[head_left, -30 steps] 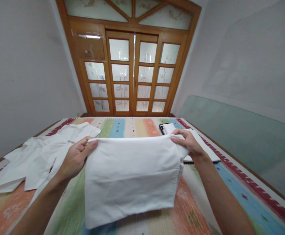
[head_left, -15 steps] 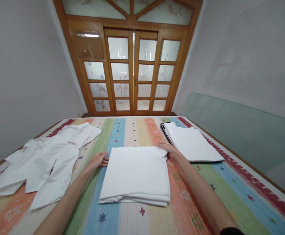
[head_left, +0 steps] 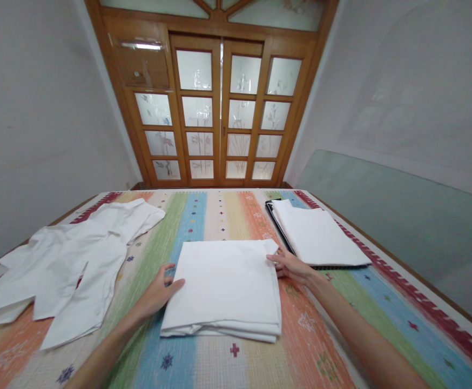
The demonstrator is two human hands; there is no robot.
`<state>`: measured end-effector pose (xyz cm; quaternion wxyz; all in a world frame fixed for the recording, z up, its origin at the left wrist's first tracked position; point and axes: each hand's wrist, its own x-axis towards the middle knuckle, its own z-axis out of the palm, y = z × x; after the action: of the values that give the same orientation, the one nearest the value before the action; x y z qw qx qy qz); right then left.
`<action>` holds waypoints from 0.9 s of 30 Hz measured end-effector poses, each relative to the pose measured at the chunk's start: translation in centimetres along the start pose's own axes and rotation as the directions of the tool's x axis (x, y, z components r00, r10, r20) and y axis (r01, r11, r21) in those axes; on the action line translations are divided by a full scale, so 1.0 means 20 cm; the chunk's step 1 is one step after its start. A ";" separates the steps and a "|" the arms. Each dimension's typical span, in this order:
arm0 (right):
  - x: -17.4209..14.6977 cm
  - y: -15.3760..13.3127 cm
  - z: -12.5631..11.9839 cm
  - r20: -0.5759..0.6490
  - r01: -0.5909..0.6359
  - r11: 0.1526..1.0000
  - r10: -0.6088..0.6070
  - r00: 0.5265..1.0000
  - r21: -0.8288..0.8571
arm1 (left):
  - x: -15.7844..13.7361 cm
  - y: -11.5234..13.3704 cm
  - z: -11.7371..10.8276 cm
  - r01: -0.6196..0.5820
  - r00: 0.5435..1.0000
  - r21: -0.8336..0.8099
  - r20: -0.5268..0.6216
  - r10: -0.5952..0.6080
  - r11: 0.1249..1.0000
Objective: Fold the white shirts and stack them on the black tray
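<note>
A folded white cloth (head_left: pixel 223 283) lies flat in the middle of a striped, many-coloured mat (head_left: pixel 220 210). My left hand (head_left: pixel 159 292) rests on the mat at the cloth's left edge, fingers apart, thumb touching the cloth. At the cloth's right edge, near its far corner, my right hand (head_left: pixel 290 266) touches the fabric with spread fingers. Neither hand grips anything.
Several unfolded white garments (head_left: pixel 69 259) lie spread at the left of the mat. A second folded white cloth (head_left: pixel 317 235) sits on a dark flat board at the right. Wooden glazed doors (head_left: pixel 215 108) stand beyond the mat; walls close in on both sides.
The cloth was held up by both hands, then laid down folded on the mat. Both hands have since slid back along its side edges toward me.
</note>
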<state>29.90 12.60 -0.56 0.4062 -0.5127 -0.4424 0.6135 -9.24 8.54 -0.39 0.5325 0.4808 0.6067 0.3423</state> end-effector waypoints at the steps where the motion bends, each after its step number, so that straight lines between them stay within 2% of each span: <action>1: 0.00 0.01 0.00 -0.004 0.024 1.000 -0.023 1.000 0.011 | -0.02 -0.01 0.00 -0.004 1.000 0.006 0.012 0.004 1.000; 3: 0.01 0.04 0.01 -0.038 0.089 0.994 -0.087 0.996 0.057 | -0.05 -0.01 0.01 -0.012 1.000 0.003 0.027 0.012 1.000; 6: 0.07 0.05 0.02 -0.149 0.188 0.980 -0.175 0.973 0.070 | -0.09 -0.01 0.02 -0.059 0.997 -0.022 0.056 0.060 0.998; 9: 0.15 0.03 0.02 -0.239 0.183 0.982 -0.166 0.957 0.049 | -0.12 -0.01 0.04 -0.147 0.987 0.002 0.061 0.147 0.989; 12: 0.24 -0.03 0.04 -0.309 0.115 0.993 -0.111 0.944 -0.007 | -0.16 -0.02 0.07 -0.205 0.979 0.133 0.053 0.199 0.970; 15: 0.32 -0.10 0.07 -0.321 0.015 0.999 -0.030 0.947 -0.051 | -0.20 -0.04 0.11 -0.130 0.986 0.204 0.128 0.105 0.970; 18: 0.39 -0.13 0.08 -0.297 0.003 0.995 -0.031 0.954 -0.095 | -0.23 -0.06 0.14 -0.054 0.981 0.202 0.195 0.014 0.978; 22: 0.45 -0.12 0.09 -0.282 -0.026 0.970 -0.045 0.958 -0.243 | -0.27 -0.06 0.15 -0.030 0.963 0.202 0.270 -0.026 0.979; 27: 0.47 -0.11 0.08 -0.274 -0.065 0.962 -0.011 0.962 -0.264 | -0.27 -0.05 0.14 -0.028 0.950 0.204 0.311 -0.037 0.979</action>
<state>27.06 21.95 -0.93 0.3810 -0.6491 -0.4548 0.4762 -6.82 2.80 -0.26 0.5701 0.5801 0.5478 0.1958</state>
